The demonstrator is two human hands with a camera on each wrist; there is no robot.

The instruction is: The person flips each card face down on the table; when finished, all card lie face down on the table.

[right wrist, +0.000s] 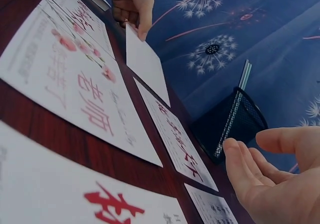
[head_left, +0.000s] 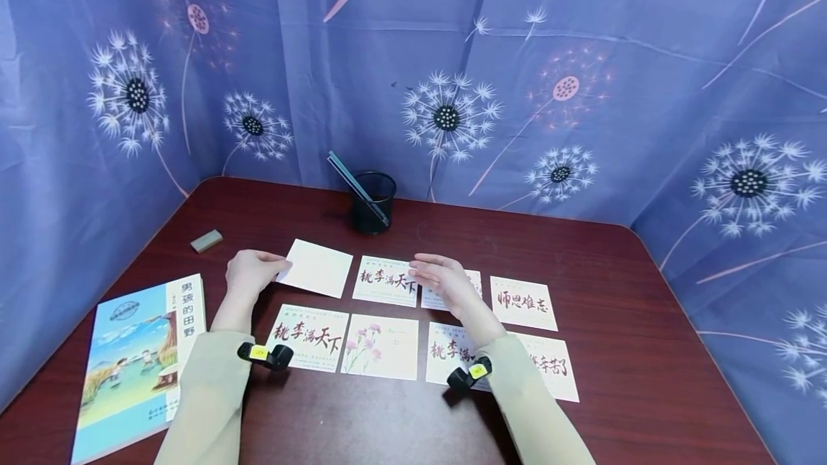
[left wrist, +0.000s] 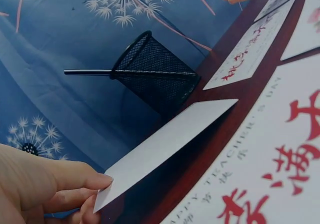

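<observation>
My left hand pinches the left edge of a plain white card between thumb and fingers. In the left wrist view the card tilts, with a dark shadow under it. My right hand holds nothing; its fingers are loosely bent in the air over the back row. A greeting card with red brush lettering lies between the two hands. Below my right hand another card is partly covered. A card with pink flowers lies in the front row.
More lettered cards lie in two rows. A black mesh pen cup holding pencils stands at the back, by the curtain. A book lies at the left, and a small eraser-like block sits behind it.
</observation>
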